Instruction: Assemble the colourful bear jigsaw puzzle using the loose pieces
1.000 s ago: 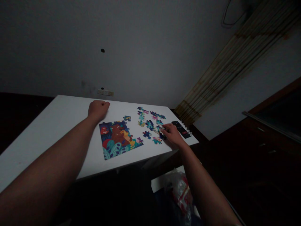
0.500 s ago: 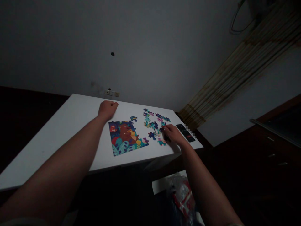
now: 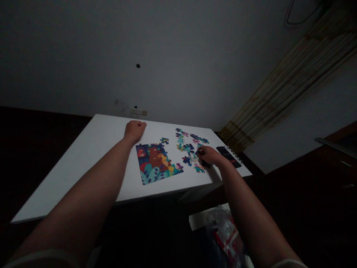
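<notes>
A partly joined jigsaw puzzle (image 3: 154, 162) with a brown bear lies on the white table (image 3: 80, 149). My left hand (image 3: 135, 131) rests as a closed fist by the puzzle's upper left corner, with nothing visible in it. Among the loose puzzle pieces (image 3: 186, 147) to the right is my right hand (image 3: 211, 155). Its fingers are bent and pressed together on a puzzle piece, mostly hidden beneath them. One loose piece (image 3: 164, 140) sits apart, just above the puzzle's upper right corner. Another piece (image 3: 199, 168) lies below my right fingers.
A dark phone (image 3: 228, 156), partly blurred out, lies near the table's right edge. Under the front edge is a clear plastic bag (image 3: 223, 230) with red in it. A grey wall (image 3: 178, 74) stands behind the table, and a curtain (image 3: 267, 96) hangs on the right.
The camera view has turned slightly left, so everything appears farther right. Both hands stay at nearly the same places on the table, and the joined puzzle looks unchanged.
</notes>
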A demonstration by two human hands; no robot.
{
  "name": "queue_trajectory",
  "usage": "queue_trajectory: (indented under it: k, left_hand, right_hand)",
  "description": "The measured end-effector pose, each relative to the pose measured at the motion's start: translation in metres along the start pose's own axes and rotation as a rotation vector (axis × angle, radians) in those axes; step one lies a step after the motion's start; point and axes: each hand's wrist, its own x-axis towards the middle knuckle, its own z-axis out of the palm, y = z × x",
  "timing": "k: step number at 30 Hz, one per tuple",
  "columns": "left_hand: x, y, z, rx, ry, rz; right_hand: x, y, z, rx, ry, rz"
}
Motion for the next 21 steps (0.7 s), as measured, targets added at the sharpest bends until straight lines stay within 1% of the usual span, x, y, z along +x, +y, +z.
queue_trajectory:
  k: [4, 8, 13, 15, 18, 20, 21]
  left_hand:
    - [0.001, -0.001, 0.002, -0.021, 0.002, -0.006]
    - [0.003, -0.002, 0.004, -0.039, -0.002, -0.007]
    - [0.003, -0.003, 0.005, -0.055, -0.013, -0.005]
    - [0.003, -0.004, 0.006, -0.058, -0.013, -0.005]
    - [0.004, -0.005, 0.007, -0.065, -0.013, -0.007]
    - [0.004, -0.005, 0.008, -0.073, -0.018, -0.002]
    - [0.004, -0.005, 0.009, -0.076, -0.022, 0.002]
  right_hand:
    - [0.001, 0.0, 0.003, 0.027, 0.04, -0.016]
    - [-0.003, 0.001, 0.007, 0.102, 0.09, -0.027]
    - [-0.006, -0.001, 0.008, 0.183, 0.098, -0.02]
    - [-0.007, 0.001, 0.005, 0.2, 0.089, -0.028]
    - [-0.009, 0.006, -0.005, 0.193, 0.074, -0.052]
    - [-0.008, 0.003, -0.013, 0.199, 0.099, -0.084]
    - [-0.006, -0.004, -0.016, 0.229, 0.131, -0.106]
